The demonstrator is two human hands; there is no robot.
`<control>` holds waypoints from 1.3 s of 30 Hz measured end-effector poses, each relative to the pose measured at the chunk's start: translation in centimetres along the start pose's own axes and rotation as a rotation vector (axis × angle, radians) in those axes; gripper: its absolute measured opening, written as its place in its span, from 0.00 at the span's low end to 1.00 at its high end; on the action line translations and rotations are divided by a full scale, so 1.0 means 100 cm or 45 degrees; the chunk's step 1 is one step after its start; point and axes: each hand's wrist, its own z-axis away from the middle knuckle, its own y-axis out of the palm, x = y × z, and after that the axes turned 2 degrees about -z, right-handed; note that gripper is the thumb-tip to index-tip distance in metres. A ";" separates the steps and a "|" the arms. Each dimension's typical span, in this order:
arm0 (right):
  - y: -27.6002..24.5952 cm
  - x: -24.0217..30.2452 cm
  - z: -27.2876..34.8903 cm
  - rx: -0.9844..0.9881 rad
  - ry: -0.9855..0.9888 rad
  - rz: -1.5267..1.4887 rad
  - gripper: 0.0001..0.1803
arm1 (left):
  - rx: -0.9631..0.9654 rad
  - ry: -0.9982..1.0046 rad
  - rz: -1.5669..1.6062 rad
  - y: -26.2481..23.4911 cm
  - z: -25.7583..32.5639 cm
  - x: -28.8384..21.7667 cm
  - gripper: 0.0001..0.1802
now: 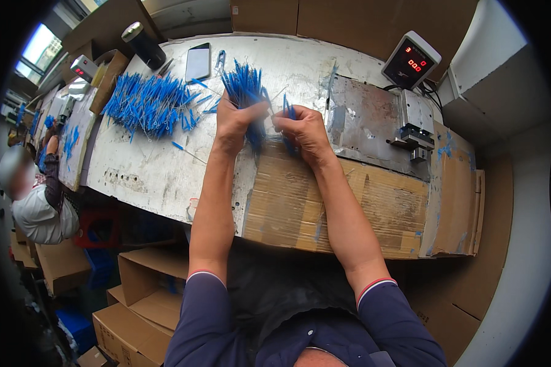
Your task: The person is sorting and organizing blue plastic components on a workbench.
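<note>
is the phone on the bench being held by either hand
No, the phone lies untouched at the far edge, while the left hand grips a blue bundle.

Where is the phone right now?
The phone lies flat at the table's far edge, between the dark cylinder and the left hand's blue bundle.

The person is wearing a dark navy short-sleeved shirt [300, 333], each cuff showing red-and-white trim; forearms are bare, and both hands are showing no gloves.

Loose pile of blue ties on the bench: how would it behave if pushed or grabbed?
The pile of blue ties would probably scatter, since the strands lie loose and crisscrossed. They look thin and light. The bunch in the left hand fans out, so likely springy.
</note>
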 end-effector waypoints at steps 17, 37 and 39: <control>0.000 -0.002 0.000 0.056 -0.023 -0.227 0.06 | 0.024 0.009 0.012 -0.003 0.000 0.004 0.14; 0.006 0.004 0.004 0.029 -0.036 -0.012 0.06 | 0.055 0.033 -0.109 0.000 0.001 0.001 0.17; 0.006 0.002 0.004 0.031 -0.051 -0.013 0.06 | 0.050 0.042 -0.111 0.002 0.003 0.000 0.17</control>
